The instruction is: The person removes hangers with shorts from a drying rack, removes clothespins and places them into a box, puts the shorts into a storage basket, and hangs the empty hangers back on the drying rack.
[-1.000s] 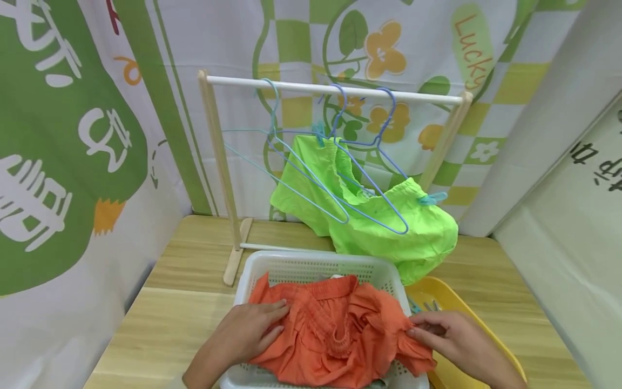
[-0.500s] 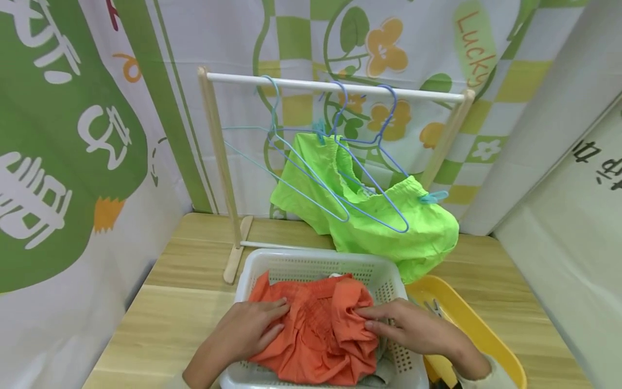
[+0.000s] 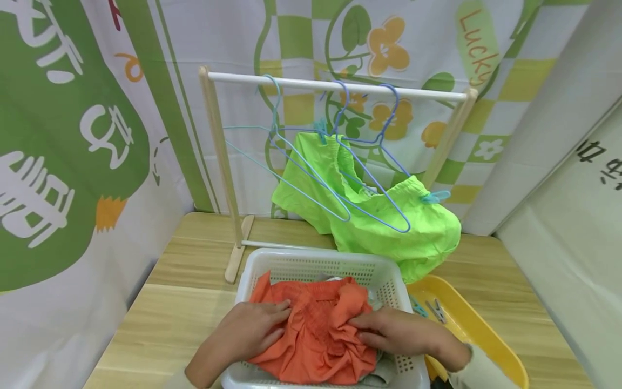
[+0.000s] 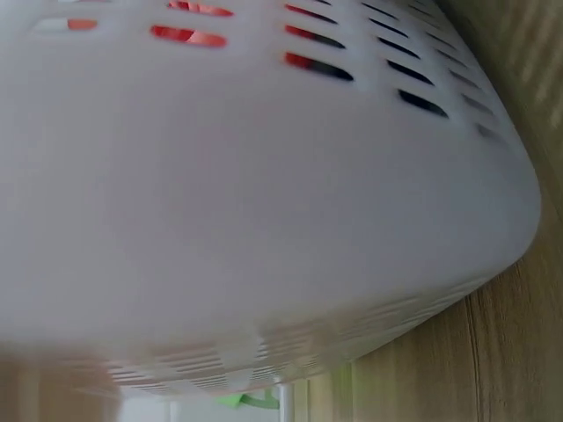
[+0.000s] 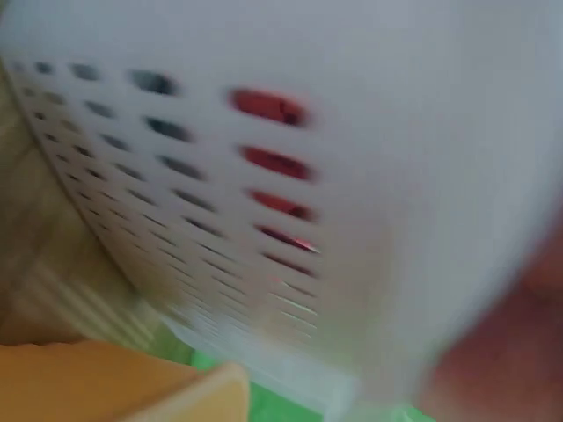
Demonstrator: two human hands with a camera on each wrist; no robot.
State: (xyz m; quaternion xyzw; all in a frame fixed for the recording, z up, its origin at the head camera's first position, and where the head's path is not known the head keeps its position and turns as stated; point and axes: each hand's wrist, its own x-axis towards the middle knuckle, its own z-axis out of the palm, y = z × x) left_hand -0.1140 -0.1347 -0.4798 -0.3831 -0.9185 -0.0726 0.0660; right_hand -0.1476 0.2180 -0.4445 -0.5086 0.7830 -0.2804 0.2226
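Observation:
Orange shorts (image 3: 316, 340) with an elastic waistband lie bunched in a white perforated basket (image 3: 277, 256). My left hand (image 3: 252, 329) rests on their left part, its fingers fairly straight. On the opposite side, my right hand (image 3: 403, 332) pinches a gathered fold of the shorts; its fingertips are partly hidden by cloth. Grey cloth (image 3: 384, 370) shows beneath the shorts at the right. Both wrist views mostly show the basket's outer wall (image 4: 264, 193), with orange cloth visible through its slots.
Behind the basket stands a rack (image 3: 335, 86) with several hangers. Bright green shorts (image 3: 389, 232) hang there, held by a turquoise clothespin (image 3: 434, 198) at the right and another at the left. A yellow tray (image 3: 473, 329) with clothespins (image 3: 435, 310) stands to the right.
My right hand has moved left from beside the basket, folding the right leg of the orange shorts inward, then shifted slightly further left. The left hand stays in place.

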